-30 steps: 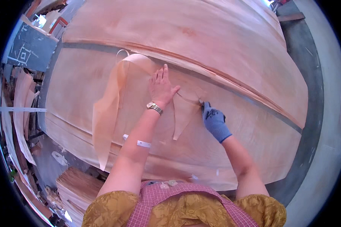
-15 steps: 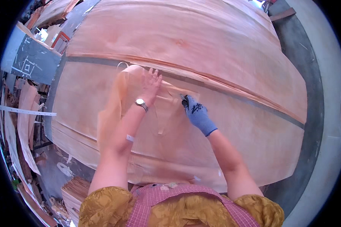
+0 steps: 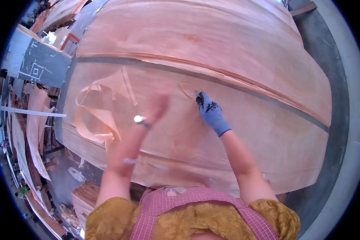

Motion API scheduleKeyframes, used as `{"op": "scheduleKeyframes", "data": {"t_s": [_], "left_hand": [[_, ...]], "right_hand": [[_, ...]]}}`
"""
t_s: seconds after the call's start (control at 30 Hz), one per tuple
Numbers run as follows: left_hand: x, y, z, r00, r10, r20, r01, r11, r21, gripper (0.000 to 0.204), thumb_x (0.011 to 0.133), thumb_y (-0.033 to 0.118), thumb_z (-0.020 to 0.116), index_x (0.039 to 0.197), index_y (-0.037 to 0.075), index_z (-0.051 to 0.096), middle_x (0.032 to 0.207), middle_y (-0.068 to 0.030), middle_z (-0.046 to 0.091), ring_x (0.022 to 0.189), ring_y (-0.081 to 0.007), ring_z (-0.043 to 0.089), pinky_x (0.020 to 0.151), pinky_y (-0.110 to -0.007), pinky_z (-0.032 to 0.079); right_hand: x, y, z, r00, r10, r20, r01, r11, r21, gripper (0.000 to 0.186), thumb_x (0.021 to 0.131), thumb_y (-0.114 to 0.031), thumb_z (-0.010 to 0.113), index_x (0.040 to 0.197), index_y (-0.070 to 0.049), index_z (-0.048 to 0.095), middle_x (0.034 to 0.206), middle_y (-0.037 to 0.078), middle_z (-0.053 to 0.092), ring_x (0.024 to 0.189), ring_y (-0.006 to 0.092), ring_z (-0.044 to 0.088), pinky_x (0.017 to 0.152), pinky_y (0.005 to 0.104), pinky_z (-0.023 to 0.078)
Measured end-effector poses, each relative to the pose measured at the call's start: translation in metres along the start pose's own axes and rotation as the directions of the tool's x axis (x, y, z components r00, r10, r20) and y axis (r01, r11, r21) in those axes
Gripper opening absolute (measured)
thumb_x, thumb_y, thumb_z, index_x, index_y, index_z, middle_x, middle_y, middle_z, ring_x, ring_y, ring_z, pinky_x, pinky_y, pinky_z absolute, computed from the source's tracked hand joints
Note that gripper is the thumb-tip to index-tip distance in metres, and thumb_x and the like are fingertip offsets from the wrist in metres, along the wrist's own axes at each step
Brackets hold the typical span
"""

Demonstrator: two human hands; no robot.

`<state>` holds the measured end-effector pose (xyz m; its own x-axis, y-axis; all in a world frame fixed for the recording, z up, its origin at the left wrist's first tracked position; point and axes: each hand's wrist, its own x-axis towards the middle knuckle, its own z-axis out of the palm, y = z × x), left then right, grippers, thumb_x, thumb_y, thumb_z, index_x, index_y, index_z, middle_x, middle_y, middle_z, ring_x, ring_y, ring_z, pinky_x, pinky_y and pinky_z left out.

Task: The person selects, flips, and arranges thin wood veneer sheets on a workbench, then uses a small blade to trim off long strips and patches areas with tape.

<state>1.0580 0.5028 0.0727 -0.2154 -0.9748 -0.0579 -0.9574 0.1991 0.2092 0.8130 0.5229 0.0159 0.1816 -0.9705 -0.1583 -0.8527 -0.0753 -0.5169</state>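
Observation:
My right hand [image 3: 210, 111], in a blue knit glove, is closed round a small black-handled knife [image 3: 199, 97]; its grey tip points up and left, close to the wood veneer sheet [image 3: 268, 132]. Just left of that tip, a thin veneer sliver [image 3: 186, 92] lies on the sheet. My bare left hand [image 3: 160, 105], with a watch at its wrist, is over the sheet and smeared by motion, so its fingers cannot be made out. Farther left, a loose curled veneer strip [image 3: 95, 134] and a pointed veneer offcut [image 3: 115, 85] rest on the sheet.
Beyond a grey gap lies a second veneer stack [image 3: 212, 36] with layered edges. At the left are a grey board [image 3: 44, 64], a white perforated strip [image 3: 34, 111] and leaning veneer pieces [image 3: 36, 124]. A wood stack [image 3: 86, 196] stands at the lower left.
My left hand has come off the veneer piece it was pressing and moved nearer to me. That loose veneer now lies curled farther left. My right hand has shifted slightly, still holding the knife.

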Motion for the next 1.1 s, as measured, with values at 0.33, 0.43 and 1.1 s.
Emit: {"op": "scheduleKeyframes", "data": {"t_s": [0.33, 0.43, 1.1], "left_hand": [[0.06, 0.045, 0.07, 0.985, 0.135, 0.111, -0.099, 0.954, -0.284, 0.022, 0.082, 0.002, 0.053, 0.103, -0.001, 0.059, 0.105, -0.0243, 0.065, 0.1, -0.0395, 0.064, 0.087, -0.045, 0.051], [0.093, 0.056, 0.055, 0.933, 0.124, 0.338, -0.05, 0.974, -0.22, 0.024, 0.082, 0.004, 0.052, 0.103, -0.003, 0.061, 0.106, -0.027, 0.065, 0.102, -0.0406, 0.063, 0.089, -0.046, 0.05], [0.03, 0.053, 0.061, 0.967, 0.251, -0.038, -0.253, 0.946, -0.2, 0.024, 0.09, 0.013, 0.05, 0.108, 0.005, 0.064, 0.119, -0.0135, 0.064, 0.116, -0.0283, 0.058, 0.103, -0.045, 0.039]], "right_hand": [[-0.023, -0.022, -0.013, 0.977, 0.211, -0.013, -0.048, 0.284, 0.958, 0.02, 0.098, -0.022, 0.056, 0.103, -0.006, 0.066, 0.081, -0.001, 0.064, 0.063, 0.0031, 0.053, 0.051, 0.0207, 0.04], [-0.05, -0.048, 0.017, 0.986, 0.012, 0.164, -0.164, 0.013, 0.986, 0.023, 0.1, -0.024, 0.052, 0.106, -0.005, 0.063, 0.075, -0.001, 0.06, 0.06, 0.0064, 0.055, 0.05, 0.0231, 0.042], [-0.097, -0.072, -0.068, 0.9, -0.429, 0.085, 0.32, 0.778, 0.54, 0.014, 0.085, -0.004, 0.067, 0.099, -0.002, 0.065, 0.087, 0.012, 0.069, 0.071, 0.0212, 0.063, 0.07, 0.0334, 0.051]]}}
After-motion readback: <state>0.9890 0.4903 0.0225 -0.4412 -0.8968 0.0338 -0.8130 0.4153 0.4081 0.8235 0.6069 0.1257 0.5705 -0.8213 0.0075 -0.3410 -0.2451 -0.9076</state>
